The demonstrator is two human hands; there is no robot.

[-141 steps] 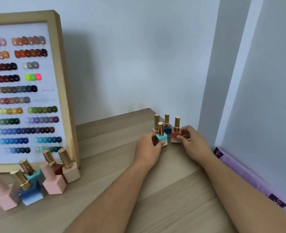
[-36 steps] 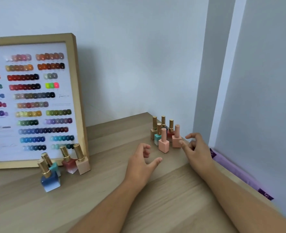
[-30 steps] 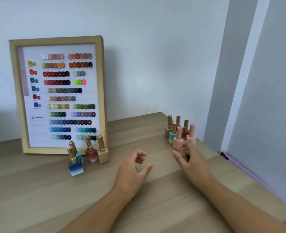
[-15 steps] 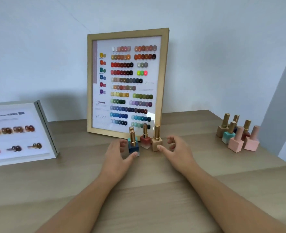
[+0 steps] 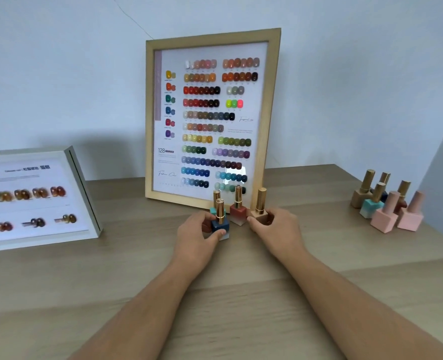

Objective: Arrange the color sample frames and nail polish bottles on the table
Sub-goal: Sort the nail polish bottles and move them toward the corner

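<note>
A tall wooden color sample frame (image 5: 269,120) leans upright against the wall at the table's middle. In front of it stand several gold-capped bottles. My left hand (image 5: 198,237) is closed around the dark blue bottle (image 5: 220,224), with a teal bottle (image 5: 213,210) just behind it. My right hand (image 5: 277,229) grips the beige bottle (image 5: 260,213). A red-brown bottle (image 5: 238,210) stands untouched between the two hands. A second, white-framed sample board (image 5: 37,196) rests tilted at the left.
Several more bottles, pink (image 5: 385,216), teal and beige, stand grouped at the table's right end (image 5: 387,201). The wooden table (image 5: 228,294) runs to a wall behind and a corner on the right.
My view swung left from the right-hand bottle group. Both hands left that group, moved to the bottles before the wooden frame, and closed on the blue and beige bottles.
</note>
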